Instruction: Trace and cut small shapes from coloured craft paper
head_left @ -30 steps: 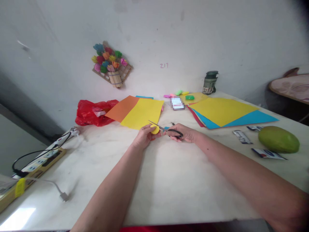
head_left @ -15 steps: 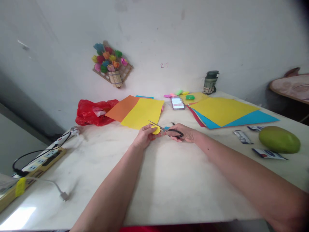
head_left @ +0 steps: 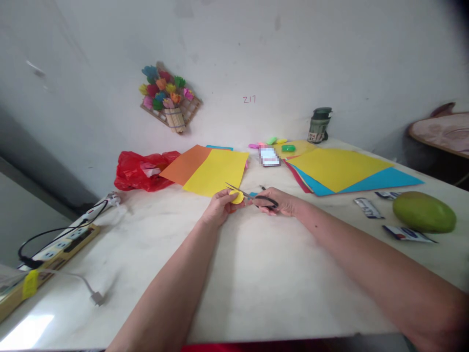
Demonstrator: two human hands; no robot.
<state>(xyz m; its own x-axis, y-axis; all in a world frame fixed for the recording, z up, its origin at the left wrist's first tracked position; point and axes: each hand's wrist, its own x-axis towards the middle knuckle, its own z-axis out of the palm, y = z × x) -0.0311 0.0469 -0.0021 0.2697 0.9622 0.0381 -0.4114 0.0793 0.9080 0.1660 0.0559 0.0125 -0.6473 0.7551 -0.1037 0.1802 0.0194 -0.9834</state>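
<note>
My left hand (head_left: 218,207) pinches a small round piece of yellow paper (head_left: 237,197) just above the white table (head_left: 256,274). My right hand (head_left: 282,201) is closed round the black handles of a pair of scissors (head_left: 252,197), whose blades point left and meet the yellow piece. Both hands are near the table's middle, in front of a yellow sheet (head_left: 217,171) lying over an orange sheet (head_left: 186,164).
A red plastic bag (head_left: 141,170) lies at the back left, a power strip with cables (head_left: 66,238) at the left edge. Stacked yellow, blue and red sheets (head_left: 344,169), a green mango (head_left: 424,211), small wrappers (head_left: 368,207), a dark jar (head_left: 319,125) and a paper-flower decoration (head_left: 168,97) on the wall.
The small yellow piece has turned slightly in my left fingers; the hands and scissors stay in almost the same place.
</note>
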